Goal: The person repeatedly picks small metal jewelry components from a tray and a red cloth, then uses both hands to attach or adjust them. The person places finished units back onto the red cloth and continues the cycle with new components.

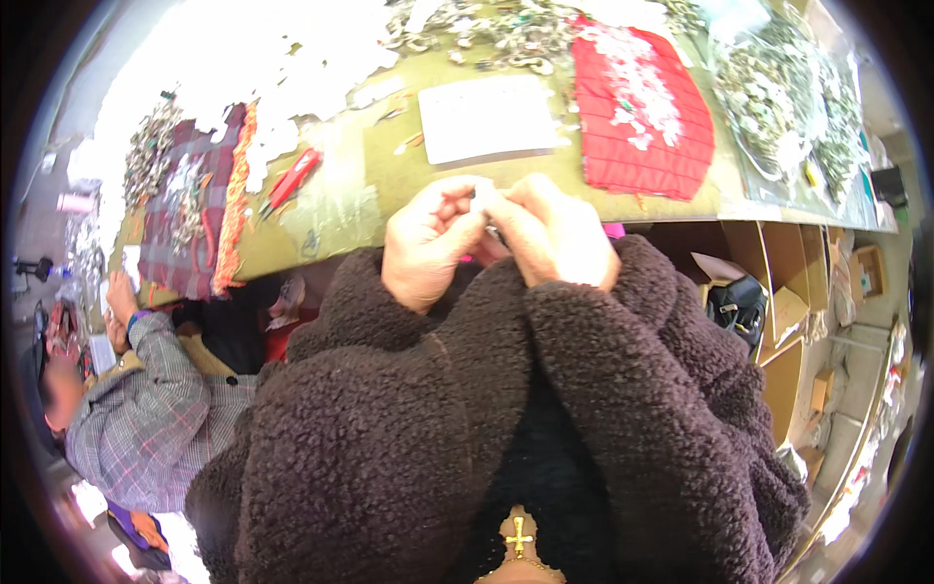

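Both hands, left hand point(425, 245) and right hand point(552, 237), meet at the bench's point(389, 165) near edge, fingertips pinched together on a small pale piece point(484, 200), mostly hidden. Heaps of metal bits point(506, 34) along the far edge suggest much work remains; how many are finished is unclear.

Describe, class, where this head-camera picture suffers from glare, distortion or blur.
Head view: glare washes out the white heap at upper left; the fisheye bends the table edge and darkens the corners; the left hand and right hand look fairly sharp, while the co-worker's sleeve near the rim is soft.
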